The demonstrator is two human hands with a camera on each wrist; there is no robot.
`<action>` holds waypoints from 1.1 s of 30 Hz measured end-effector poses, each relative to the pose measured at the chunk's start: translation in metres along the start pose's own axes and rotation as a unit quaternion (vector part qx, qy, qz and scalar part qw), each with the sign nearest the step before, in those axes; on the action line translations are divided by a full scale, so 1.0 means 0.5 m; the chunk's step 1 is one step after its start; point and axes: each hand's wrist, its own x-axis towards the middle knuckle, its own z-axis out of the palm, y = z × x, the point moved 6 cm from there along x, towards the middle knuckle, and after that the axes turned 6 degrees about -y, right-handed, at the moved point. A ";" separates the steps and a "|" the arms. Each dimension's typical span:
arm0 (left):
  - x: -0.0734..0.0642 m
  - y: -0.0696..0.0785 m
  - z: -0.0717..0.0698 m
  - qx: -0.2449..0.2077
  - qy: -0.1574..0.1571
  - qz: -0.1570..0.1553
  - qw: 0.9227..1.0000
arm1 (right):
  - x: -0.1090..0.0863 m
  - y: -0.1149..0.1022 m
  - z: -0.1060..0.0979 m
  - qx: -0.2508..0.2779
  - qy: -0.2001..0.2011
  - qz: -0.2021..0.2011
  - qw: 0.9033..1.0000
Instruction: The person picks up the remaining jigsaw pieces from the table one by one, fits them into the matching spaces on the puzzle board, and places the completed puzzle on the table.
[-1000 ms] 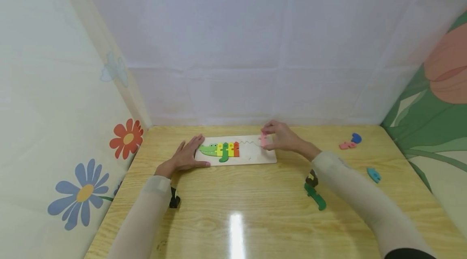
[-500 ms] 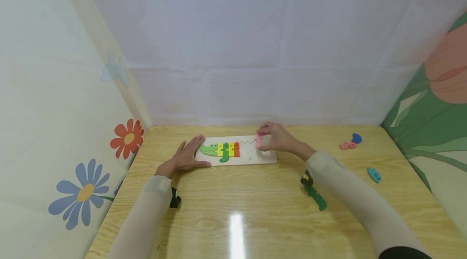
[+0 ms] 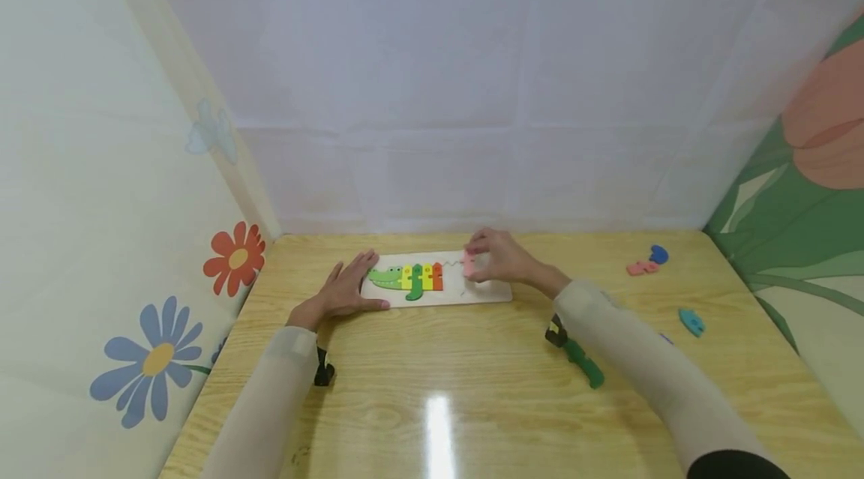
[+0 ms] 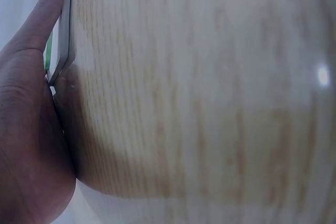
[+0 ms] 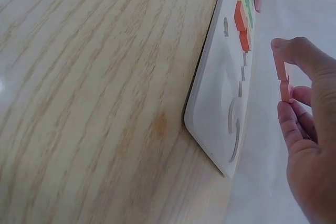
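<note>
A white puzzle board [image 3: 432, 299] lies at the back of the table, with a green crocodile head piece [image 3: 385, 278], yellow and green body pieces and an orange piece [image 3: 438, 276] set in its left part. My left hand [image 3: 344, 288] rests at the board's left end, fingers spread and thumb along the front edge; the left wrist view shows this hand [image 4: 31, 103] against the board's corner. Between thumb and fingertips my right hand [image 3: 502, 258] pinches a pink puzzle piece [image 3: 469, 263]. In the right wrist view, that pink piece [image 5: 284, 80] is held above the board [image 5: 210, 108], apart from it.
Loose pieces lie on the table [image 3: 405, 374] to the right: a pink one [image 3: 642, 268], a dark blue one [image 3: 659, 254], a light blue one [image 3: 691, 321] and a green one [image 3: 586, 366] beside my right forearm. A white cloth wall [image 3: 405, 127] rises behind the table.
My right hand has moved left over the board with the pink piece, closer to the orange one. A bit of blue now shows beside the right sleeve. The left hand has stayed put.
</note>
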 end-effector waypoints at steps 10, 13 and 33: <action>0.001 0.003 0.007 0.002 0.002 0.001 1.000 | 0.009 0.007 0.025 0.019 -0.013 0.011 1.000; 0.001 0.004 0.007 0.001 0.002 0.002 1.000 | 0.011 0.008 0.030 0.016 -0.013 0.009 1.000; 0.002 0.000 -0.001 0.002 0.008 0.008 1.000 | 0.038 -0.005 0.061 0.011 -0.024 0.012 1.000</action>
